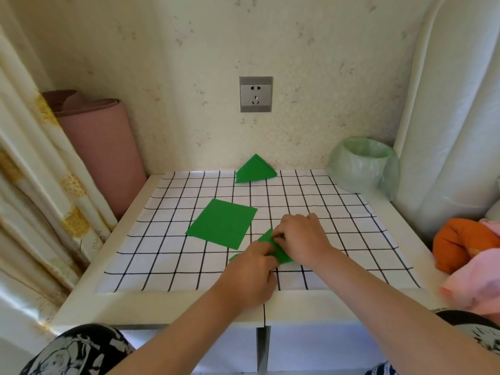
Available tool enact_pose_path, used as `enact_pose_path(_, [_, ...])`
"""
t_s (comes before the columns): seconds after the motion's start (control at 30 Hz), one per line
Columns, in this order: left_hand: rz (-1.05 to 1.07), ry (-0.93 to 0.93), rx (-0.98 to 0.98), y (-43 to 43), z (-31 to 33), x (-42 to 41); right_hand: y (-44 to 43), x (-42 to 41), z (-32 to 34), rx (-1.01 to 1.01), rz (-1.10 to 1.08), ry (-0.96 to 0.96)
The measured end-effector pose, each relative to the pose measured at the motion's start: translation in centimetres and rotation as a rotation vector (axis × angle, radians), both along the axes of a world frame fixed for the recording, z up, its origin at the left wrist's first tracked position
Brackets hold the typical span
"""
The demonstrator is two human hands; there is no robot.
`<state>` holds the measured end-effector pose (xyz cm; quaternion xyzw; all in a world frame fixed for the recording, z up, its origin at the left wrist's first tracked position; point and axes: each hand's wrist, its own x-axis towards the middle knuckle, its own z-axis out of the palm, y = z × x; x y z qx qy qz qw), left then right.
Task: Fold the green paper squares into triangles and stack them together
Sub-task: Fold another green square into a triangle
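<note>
1 green paper lies between both hands. The left hand at its 7 o'clock and the right hand at its 1 o'clock pinch it with curled fingers. Flat squares lie at 10 o'clock of the hands, stacked triangles at 12.

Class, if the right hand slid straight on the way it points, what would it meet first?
Likely the flat green square, just past the folded paper the right hand holds.

forearms bare | lap: blk/wht graphic-print fabric, L+R knees
</note>
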<state>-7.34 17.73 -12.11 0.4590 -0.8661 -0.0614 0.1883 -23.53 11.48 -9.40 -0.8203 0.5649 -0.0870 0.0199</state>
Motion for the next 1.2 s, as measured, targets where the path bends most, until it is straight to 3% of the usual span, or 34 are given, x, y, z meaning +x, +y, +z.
enact_pose_path(0.1, [-0.030, 0.000, 0.001, 0.1, 0.3, -0.1, 0.1, 0.0, 0.0, -0.009, 0.004, 0.005])
enact_pose_path(0.23, [0.081, -0.046, 0.104, -1.3, 1.2, -0.1, 0.1, -0.1, 0.1, 0.005, 0.011, 0.009])
enact_pose_path(0.47, [-0.025, -0.217, -0.029, -1.4, 0.5, 0.7, -0.1, -0.2, -0.2, -0.006, 0.016, 0.017])
enact_pose_path(0.77, [-0.068, -0.146, -0.024, 1.3, 0.3, 0.9, 0.1, -0.3, -0.3, -0.031, 0.029, 0.013])
enact_pose_path(0.97, [-0.036, -0.099, 0.014, 1.9, 0.3, 1.1, 1.6, -0.3, -0.8, -0.135, 0.122, 0.172])
enact_pose_path(1.07, [-0.019, -0.105, 0.044, 1.8, 0.3, 1.1, 3.3, -0.5, -1.2, -0.251, 0.194, 0.197])
enact_pose_path(1.2, [-0.024, -0.112, 0.055, 2.0, 0.4, 1.1, 5.6, -0.9, -2.1, -0.259, 0.246, 0.225])
